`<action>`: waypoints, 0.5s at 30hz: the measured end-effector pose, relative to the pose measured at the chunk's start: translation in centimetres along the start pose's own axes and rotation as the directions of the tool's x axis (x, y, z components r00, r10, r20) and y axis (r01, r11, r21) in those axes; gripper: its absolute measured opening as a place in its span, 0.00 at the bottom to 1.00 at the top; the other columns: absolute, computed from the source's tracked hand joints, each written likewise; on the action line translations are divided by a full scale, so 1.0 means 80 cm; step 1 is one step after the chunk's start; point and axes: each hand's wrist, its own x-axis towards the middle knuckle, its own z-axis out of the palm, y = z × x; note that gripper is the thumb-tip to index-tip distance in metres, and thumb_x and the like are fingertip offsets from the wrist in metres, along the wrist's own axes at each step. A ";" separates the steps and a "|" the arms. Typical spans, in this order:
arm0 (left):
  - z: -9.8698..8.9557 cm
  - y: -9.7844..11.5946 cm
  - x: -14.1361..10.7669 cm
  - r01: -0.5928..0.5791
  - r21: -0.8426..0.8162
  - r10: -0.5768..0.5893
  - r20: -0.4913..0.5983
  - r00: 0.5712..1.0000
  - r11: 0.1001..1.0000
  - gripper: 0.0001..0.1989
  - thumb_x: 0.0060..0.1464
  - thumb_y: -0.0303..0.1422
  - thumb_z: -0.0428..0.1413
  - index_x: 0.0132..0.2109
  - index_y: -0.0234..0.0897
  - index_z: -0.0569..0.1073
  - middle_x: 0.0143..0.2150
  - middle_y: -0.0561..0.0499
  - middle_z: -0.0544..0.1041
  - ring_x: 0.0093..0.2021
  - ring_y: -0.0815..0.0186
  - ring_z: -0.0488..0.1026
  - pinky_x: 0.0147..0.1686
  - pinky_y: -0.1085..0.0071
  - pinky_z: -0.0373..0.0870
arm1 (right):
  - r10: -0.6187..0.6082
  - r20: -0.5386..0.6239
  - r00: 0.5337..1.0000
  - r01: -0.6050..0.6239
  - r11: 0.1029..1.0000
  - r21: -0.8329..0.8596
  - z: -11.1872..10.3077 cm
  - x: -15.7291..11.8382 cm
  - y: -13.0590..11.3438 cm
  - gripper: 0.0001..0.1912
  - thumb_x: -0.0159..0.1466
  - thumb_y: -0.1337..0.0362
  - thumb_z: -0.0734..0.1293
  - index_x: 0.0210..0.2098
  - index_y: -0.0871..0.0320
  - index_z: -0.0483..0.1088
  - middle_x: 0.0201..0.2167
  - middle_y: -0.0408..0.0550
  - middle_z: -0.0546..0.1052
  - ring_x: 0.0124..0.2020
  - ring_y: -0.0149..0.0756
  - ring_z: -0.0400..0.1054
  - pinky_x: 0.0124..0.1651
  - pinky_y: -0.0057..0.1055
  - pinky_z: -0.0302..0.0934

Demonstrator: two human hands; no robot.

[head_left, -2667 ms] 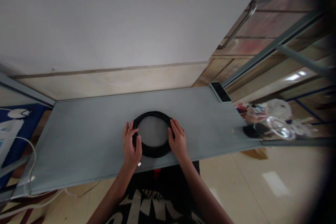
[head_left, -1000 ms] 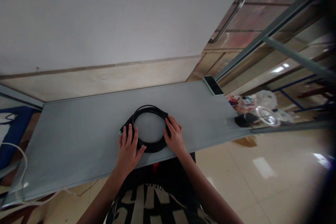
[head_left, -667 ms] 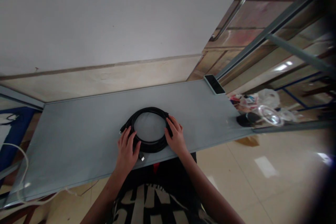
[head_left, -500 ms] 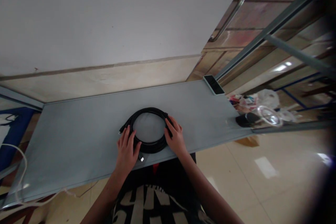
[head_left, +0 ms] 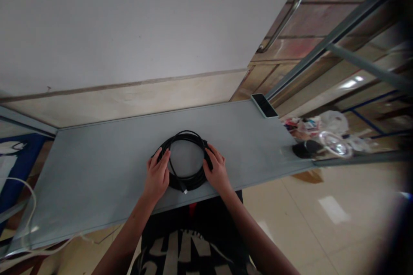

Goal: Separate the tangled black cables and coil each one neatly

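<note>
A black cable (head_left: 192,184) lies coiled in a ring on the grey tabletop (head_left: 106,172), close to its front edge. My left hand (head_left: 157,177) holds the ring's left side, fingers over the strands and thumb near the index finger. On the opposite side my right hand (head_left: 217,171) grips the coil, its fingers over the top and its thumb toward the inside. One loose strand crosses the left part of the ring and ends in a plug with a shiny metal tip (head_left: 185,190) at the front. The strands under both palms are hidden.
A phone (head_left: 264,105) lies at the table's back right corner. Near the right edge are a dark cup-like object (head_left: 305,149) and plastic bags (head_left: 332,121). A white cable (head_left: 32,197) hangs at the left. The wall (head_left: 145,99) stands behind the table.
The plug end has shifted right along the coil's front, and its strand now runs across the ring's opening. My left fingers have drawn together; my right hand stays nearly in place.
</note>
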 end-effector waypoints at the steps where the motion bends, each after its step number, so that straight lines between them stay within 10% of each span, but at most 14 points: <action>1: -0.001 -0.004 0.002 -0.008 0.032 0.007 0.022 1.000 0.999 0.29 0.60 0.22 0.45 0.68 0.39 0.58 0.67 0.42 0.64 0.70 0.53 0.51 0.60 0.50 0.57 | 0.007 0.001 1.000 -0.007 1.000 0.002 0.000 0.000 0.000 0.22 0.67 0.65 0.61 0.60 0.56 0.63 0.63 0.58 0.65 0.64 0.46 0.59 0.61 0.49 0.55; 15: -0.029 -0.014 0.001 -0.085 0.074 0.072 0.164 0.984 0.994 0.21 0.55 0.26 0.51 0.55 0.39 0.74 0.72 0.44 0.54 0.71 0.48 0.48 0.60 0.46 0.57 | -0.007 0.001 1.000 0.007 1.000 -0.020 0.001 0.000 0.001 0.21 0.67 0.66 0.61 0.59 0.55 0.63 0.64 0.57 0.64 0.64 0.46 0.59 0.61 0.48 0.55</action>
